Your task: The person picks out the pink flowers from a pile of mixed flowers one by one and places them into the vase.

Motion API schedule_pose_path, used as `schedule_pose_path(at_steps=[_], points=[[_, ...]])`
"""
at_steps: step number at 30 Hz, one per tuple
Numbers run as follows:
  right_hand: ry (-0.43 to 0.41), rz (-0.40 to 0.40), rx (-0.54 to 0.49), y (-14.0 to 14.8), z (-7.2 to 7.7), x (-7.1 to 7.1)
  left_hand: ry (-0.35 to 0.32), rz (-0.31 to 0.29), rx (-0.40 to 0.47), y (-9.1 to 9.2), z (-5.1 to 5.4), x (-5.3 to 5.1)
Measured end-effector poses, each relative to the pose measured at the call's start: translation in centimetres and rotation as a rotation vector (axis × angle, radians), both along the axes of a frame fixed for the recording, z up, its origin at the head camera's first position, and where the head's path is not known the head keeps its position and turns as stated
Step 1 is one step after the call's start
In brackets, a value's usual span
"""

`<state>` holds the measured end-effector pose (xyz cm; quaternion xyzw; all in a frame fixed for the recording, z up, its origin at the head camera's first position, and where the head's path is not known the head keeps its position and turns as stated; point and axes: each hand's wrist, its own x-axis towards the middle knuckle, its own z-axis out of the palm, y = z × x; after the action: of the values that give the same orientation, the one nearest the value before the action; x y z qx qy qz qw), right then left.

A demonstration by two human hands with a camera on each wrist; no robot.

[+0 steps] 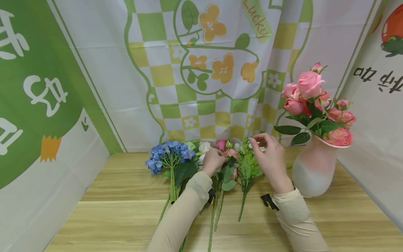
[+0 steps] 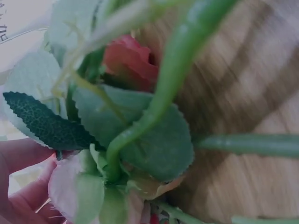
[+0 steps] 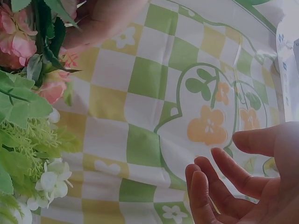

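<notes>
Among the flowers lying on the table, my left hand holds a pale pink rose by its head; the petals partly hide its fingertips. Green leaves and a red bloom crowd close to it. My right hand is raised just right of a light green leafy spray with small white flowers. Its fingers are loosely bent with nothing between them. Left of both hands lies a blue hydrangea, beside a white flower.
A pink-and-white vase of pink roses stands at the right, near my right forearm. Several stems point toward the front of the wooden table. A checked cloth hangs behind.
</notes>
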<state>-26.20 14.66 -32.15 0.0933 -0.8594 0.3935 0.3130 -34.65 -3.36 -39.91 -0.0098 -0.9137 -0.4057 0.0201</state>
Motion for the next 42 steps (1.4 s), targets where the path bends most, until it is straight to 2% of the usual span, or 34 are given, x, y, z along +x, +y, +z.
schedule_pose_path(at_steps=[6, 9, 18, 22, 26, 30, 34, 39, 42], points=[[0.001, -0.011, -0.012, 0.1, 0.1, -0.1, -0.013, -0.012, -0.005, -0.4, 0.0, -0.3], [-0.005, -0.012, -0.012, 0.1, 0.1, 0.0, 0.004, -0.005, -0.046, -0.5, -0.1, -0.4], [-0.007, -0.017, -0.004, 0.2, -0.1, 0.0, -0.013, 0.064, -0.293, 0.4, -0.2, -1.1], [-0.005, -0.011, -0.005, 0.2, -0.1, 0.0, -0.048, 0.096, -0.382, 0.7, 0.0, -1.5], [-0.008, -0.004, -0.006, 0.1, -0.1, 0.0, -0.056, 0.113, -0.438, 0.7, 0.0, -1.6], [-0.004, -0.011, -0.012, 0.1, 0.0, 0.1, -0.057, 0.119, -0.435, 0.5, 0.0, -1.8], [-0.004, -0.01, -0.011, 0.1, 0.0, 0.1, -0.08, 0.107, -0.379, -0.1, -0.1, -1.9], [-0.011, -0.013, -0.009, 0.1, 0.0, 0.1, -0.079, 0.055, -0.287, -1.4, 0.2, -2.1], [-0.008, -0.018, -0.008, 0.1, 0.1, 0.1, -0.063, 0.03, -0.269, -1.9, 0.4, -2.1]])
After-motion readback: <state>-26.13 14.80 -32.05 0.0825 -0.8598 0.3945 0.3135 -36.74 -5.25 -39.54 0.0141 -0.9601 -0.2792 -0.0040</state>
